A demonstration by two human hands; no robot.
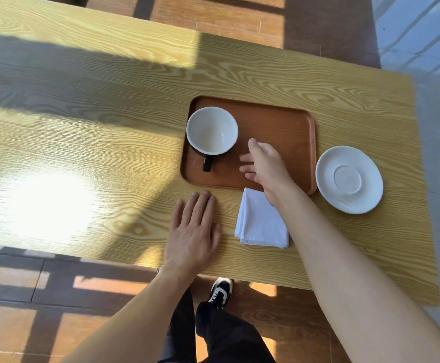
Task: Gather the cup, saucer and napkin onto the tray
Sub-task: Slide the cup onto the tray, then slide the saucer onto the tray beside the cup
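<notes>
1. The cup (211, 131), white inside with a dark outside and dark handle, stands upright on the left part of the tray (287, 121); its handle points toward the person.
2. The right hand (263, 163) hovers over the tray's middle, just right of the cup and apart from it. Its fingers are spread and loosely curled toward the cup, with nothing in its grasp.
3. The napkin (260, 224), white and folded, lies on the table (82, 127) against the tray's near edge; its far corner appears to touch the rim, though the right wrist passes over that corner and hides the contact.
4. The saucer (349, 179), white and bare, sits on the table just beside the tray's right edge, right of the right hand and well apart from the cup.
5. The left hand (195, 231) lies flat, palm down, fingers together, on the table near the tray's near-left corner, left of the napkin and not touching it. It grips nothing.
6. Below the table's near edge show dark trousers and one dark and white shoe (221, 292) on a brown tiled floor (17, 323).
</notes>
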